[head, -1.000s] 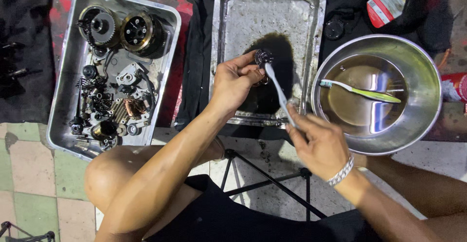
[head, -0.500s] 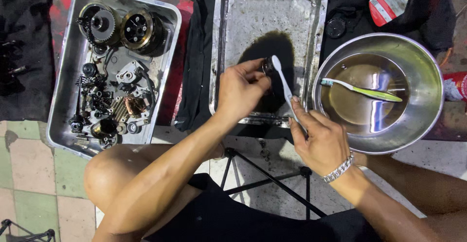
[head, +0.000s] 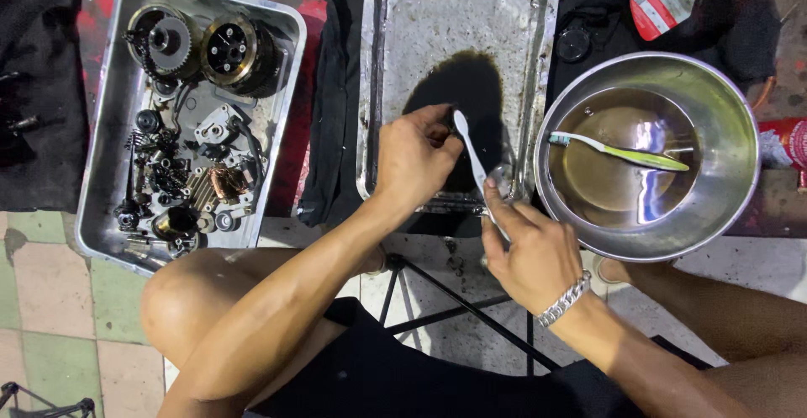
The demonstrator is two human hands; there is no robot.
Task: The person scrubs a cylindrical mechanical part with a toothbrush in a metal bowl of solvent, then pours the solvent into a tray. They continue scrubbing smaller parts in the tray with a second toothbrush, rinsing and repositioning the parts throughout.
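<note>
Hands (head: 412, 156) scrub with white toothbrush (head: 472, 159) over greasy steel tray (head: 458, 27).

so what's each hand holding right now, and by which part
Right hand grips a white toothbrush by its handle's lower end. Left hand pinches something small at its fingertips; what it is cannot be told.

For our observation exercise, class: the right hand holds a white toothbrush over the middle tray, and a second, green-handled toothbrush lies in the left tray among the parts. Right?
Not quite. The head view shows the green-handled toothbrush lying in the round metal bowl, not the left tray. The rest stands.
</note>
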